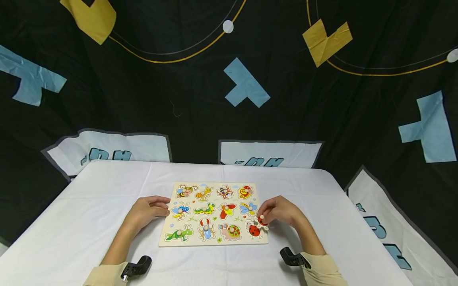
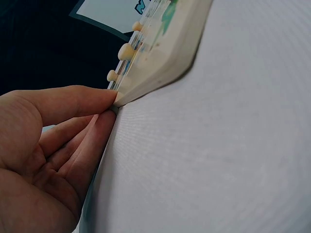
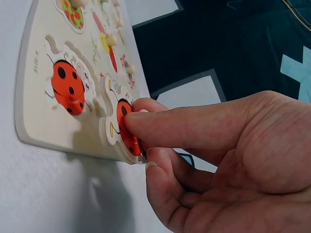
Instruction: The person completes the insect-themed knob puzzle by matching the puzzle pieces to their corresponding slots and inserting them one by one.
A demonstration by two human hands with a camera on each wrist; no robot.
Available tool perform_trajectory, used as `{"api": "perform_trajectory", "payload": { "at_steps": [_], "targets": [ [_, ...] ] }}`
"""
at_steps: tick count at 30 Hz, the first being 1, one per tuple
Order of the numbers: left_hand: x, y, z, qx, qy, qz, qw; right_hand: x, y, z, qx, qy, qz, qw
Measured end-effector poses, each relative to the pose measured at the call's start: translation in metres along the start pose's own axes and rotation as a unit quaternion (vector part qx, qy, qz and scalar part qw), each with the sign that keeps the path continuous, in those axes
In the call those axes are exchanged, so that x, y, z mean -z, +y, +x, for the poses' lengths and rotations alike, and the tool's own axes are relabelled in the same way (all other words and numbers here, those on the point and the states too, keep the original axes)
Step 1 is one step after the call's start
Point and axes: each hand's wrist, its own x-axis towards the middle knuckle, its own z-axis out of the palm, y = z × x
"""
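A wooden peg puzzle board (image 1: 214,239) with printed insects lies flat on the white table. At its left edge is my left hand (image 1: 147,212); the left wrist view has the thumb and a fingertip meeting at the board's rim (image 2: 160,80). Between thumb and fingers, my right hand (image 1: 282,210) pinches a ladybug puzzle piece (image 3: 127,128), tilted over the board's right edge. Just beside it is the ladybug recess (image 3: 68,87), with a red ladybug printed inside. The fingers cover part of the piece.
Several knobbed pieces sit in the board, among them a snail (image 1: 230,232), a green caterpillar (image 1: 204,209) and a stag beetle (image 1: 206,229). White cloth covers the table (image 1: 193,266). Behind it hangs a black curtain (image 1: 193,87) with taped shapes.
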Motion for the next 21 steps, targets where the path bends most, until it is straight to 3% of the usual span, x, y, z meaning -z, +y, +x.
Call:
{"api": "perform_trajectory", "payload": {
  "at_steps": [14,21],
  "targets": [
    [-0.001,0.002,-0.002,0.001,0.0,-0.003,1.0,-0.016,-0.006,0.002,-0.016,-0.017,-0.008,0.9997],
    [0.0,0.003,-0.002,-0.001,-0.001,-0.009,1.0,-0.019,-0.007,0.003,-0.001,-0.034,0.001,0.9994]
  ]
}}
